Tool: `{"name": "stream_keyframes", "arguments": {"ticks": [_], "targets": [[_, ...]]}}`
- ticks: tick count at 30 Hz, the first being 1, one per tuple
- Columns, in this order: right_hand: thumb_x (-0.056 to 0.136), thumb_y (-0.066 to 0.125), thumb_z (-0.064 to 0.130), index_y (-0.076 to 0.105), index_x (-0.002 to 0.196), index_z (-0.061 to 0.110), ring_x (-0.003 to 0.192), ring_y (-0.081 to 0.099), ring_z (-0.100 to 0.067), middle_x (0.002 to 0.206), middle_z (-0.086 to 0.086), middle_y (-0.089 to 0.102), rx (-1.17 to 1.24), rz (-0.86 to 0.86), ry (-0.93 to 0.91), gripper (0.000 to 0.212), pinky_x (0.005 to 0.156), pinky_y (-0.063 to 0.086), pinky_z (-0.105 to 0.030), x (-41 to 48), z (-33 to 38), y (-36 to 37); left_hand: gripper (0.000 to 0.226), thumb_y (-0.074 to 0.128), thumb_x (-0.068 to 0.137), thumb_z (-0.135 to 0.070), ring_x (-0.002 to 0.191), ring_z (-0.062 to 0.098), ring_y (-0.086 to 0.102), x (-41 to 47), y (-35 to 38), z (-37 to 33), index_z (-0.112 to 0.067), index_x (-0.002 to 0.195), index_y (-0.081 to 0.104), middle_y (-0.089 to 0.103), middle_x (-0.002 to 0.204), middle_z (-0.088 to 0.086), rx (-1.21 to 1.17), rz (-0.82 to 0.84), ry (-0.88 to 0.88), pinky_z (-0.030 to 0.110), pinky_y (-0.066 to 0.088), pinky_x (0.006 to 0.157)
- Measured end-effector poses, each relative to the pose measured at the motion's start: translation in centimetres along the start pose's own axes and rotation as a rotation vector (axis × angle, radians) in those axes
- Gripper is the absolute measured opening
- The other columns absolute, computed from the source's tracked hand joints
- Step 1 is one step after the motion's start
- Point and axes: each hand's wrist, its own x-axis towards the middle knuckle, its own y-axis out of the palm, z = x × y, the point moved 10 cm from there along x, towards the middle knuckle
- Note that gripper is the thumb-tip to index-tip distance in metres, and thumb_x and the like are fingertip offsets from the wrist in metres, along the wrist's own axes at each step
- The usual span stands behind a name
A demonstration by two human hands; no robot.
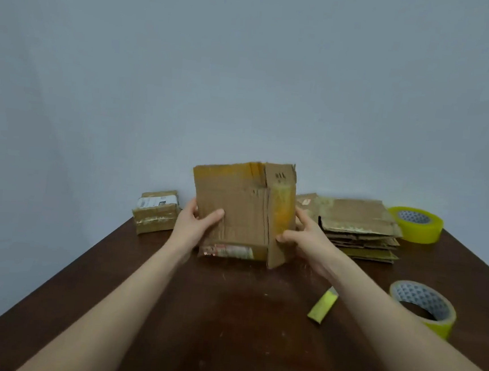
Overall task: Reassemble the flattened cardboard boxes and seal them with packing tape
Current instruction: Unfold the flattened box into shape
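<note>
A person holds a partly opened cardboard box [236, 202] upright between both hands, over the middle of a dark brown wooden counter [224, 331]. Whether its lower edge touches the counter or hangs just above it cannot be told.

The left hand [197, 221] takes the box's left side. Its grip is closed on the cardboard: the thumb lies across the front face, and the fingers pass behind the edge, out of sight. The right hand [303, 238] takes the right side the same way. Its thumb presses on the front near a loose side flap, and its fingers curl round the far side. That flap stands out from the box's right edge and reaches lower than the front panel. Yellowed old tape runs along the top edge and down the right side, and a torn label shows along the bottom of the front.

Behind the right hand, a stack of flattened boxes [358, 222] lies at the counter's rear right. Just beside it, at the far right corner, stands a yellow tape roll [415, 225]. A second tape roll [424, 307] sits nearer, by the right forearm. A small yellow-green strip [323, 306] lies flat between that roll and the box; what it is stays unclear. At the rear left, well apart from the held box, rests a small taped-up box [155, 211] with a white label. A plain pale wall [247, 67] rises behind.
</note>
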Motion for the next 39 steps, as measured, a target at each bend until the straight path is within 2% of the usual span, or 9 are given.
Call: {"name": "stream_keyframes", "arguments": {"ticks": [5, 9, 14, 20, 24, 29, 31, 35, 39], "targets": [[0.082, 0.067, 0.005, 0.021, 0.151, 0.032, 0.114, 0.057, -0.019, 0.127, 0.005, 0.057, -0.050, -0.012, -0.086, 0.087, 0.101, 0.046, -0.040, -3.5, -0.6, -0.2, 0.038, 0.069, 0.086, -0.019, 0.106, 0.013, 0.061, -3.9, 0.3, 1.1, -0.024, 0.121, 0.053, 0.063, 0.116, -0.003, 0.122, -0.075, 0.120, 0.030, 0.052, 0.089], [0.064, 0.083, 0.045, -0.003, 0.153, 0.034, 0.146, 0.020, -0.019, 0.159, 0.005, 0.015, -0.181, -0.101, -0.133, 0.124, 0.117, 0.024, -0.042, -5.3, -0.6, -0.9, 0.052, 0.068, 0.086, -0.026, 0.120, 0.017, 0.051, -6.1, 1.2, 1.9, -0.020, 0.134, 0.048, 0.054, 0.130, -0.002, 0.301, -0.116, 0.136, 0.040, 0.046, 0.100], [0.075, 0.079, 0.039, 0.003, 0.152, 0.036, 0.142, 0.026, -0.018, 0.156, 0.002, 0.019, -0.288, -0.150, -0.250, 0.108, 0.114, 0.028, -0.037, -5.3, -0.8, -0.5, 0.076, 0.072, 0.079, -0.043, 0.129, 0.010, 0.041, -7.6, 2.7, 2.3, -0.038, 0.143, 0.031, 0.040, 0.143, -0.007, 0.184, -0.023, 0.173, 0.038, 0.042, 0.105], [0.072, 0.082, 0.038, 0.009, 0.153, 0.032, 0.141, 0.027, -0.020, 0.155, 0.000, 0.023, -0.364, -0.149, -0.255, 0.109, 0.114, 0.030, -0.041, -4.5, 0.2, -1.0, 0.086, 0.076, 0.078, -0.029, 0.118, -0.025, 0.027, -6.0, 2.7, -1.8, -0.054, 0.138, 0.020, 0.027, 0.142, -0.019, 0.407, 0.036, 0.376, 0.006, 0.029, 0.090], [0.061, 0.086, 0.041, 0.000, 0.154, 0.029, 0.146, 0.018, -0.022, 0.160, -0.001, 0.012, -0.317, -0.030, -0.045, 0.127, 0.117, 0.024, -0.042, -3.5, -3.2, -1.4, 0.086, 0.079, 0.072, -0.025, 0.125, 0.004, 0.044, -5.2, 3.5, 2.1, -0.030, 0.144, 0.032, 0.044, 0.137, -0.013, 0.249, 0.233, 0.096, 0.001, 0.041, 0.081], [0.083, 0.072, 0.038, 0.014, 0.153, 0.030, 0.132, 0.042, -0.017, 0.147, -0.005, 0.042, -0.266, 0.024, 0.049, 0.091, 0.108, 0.034, -0.032, -3.0, -4.8, -0.9, 0.056, 0.065, 0.076, -0.046, 0.110, 0.016, 0.061, -4.7, 3.0, 5.0, -0.022, 0.125, 0.051, 0.063, 0.122, 0.000, 0.136, 0.191, -0.073, 0.030, 0.050, 0.093], [0.089, 0.062, 0.045, 0.024, 0.150, 0.033, 0.122, 0.051, -0.016, 0.138, -0.001, 0.051, -0.198, -0.015, 0.044, 0.073, 0.109, 0.036, -0.036, -2.4, -3.3, -0.8, 0.041, 0.059, 0.089, -0.040, 0.106, 0.017, 0.063, -3.8, 2.9, 3.7, -0.020, 0.124, 0.052, 0.066, 0.116, 0.000, 0.026, 0.145, -0.127, 0.032, 0.053, 0.085], [0.087, 0.062, 0.050, 0.029, 0.149, 0.026, 0.132, 0.043, -0.022, 0.143, -0.002, 0.044, -0.271, -0.098, -0.009, 0.074, 0.109, 0.035, -0.039, -1.5, 0.0, -1.1, 0.010, 0.053, 0.095, -0.018, 0.081, 0.019, 0.067, -2.0, 1.7, 1.2, -0.013, 0.101, 0.058, 0.069, 0.091, 0.005, -0.023, 0.032, -0.206, 0.032, 0.053, 0.071], [0.088, 0.065, 0.041, 0.025, 0.150, 0.026, 0.115, 0.058, -0.028, 0.139, -0.007, 0.049, -0.032, -0.102, 0.144, 0.076, 0.095, 0.049, -0.043, -2.4, -1.1, -2.9, 0.014, 0.055, 0.093, -0.018, 0.055, 0.017, 0.067, -1.7, 0.0, 0.5, -0.007, 0.090, 0.063, 0.071, 0.066, 0.005, -0.112, 0.046, -0.296, 0.032, 0.053, 0.064]]}}
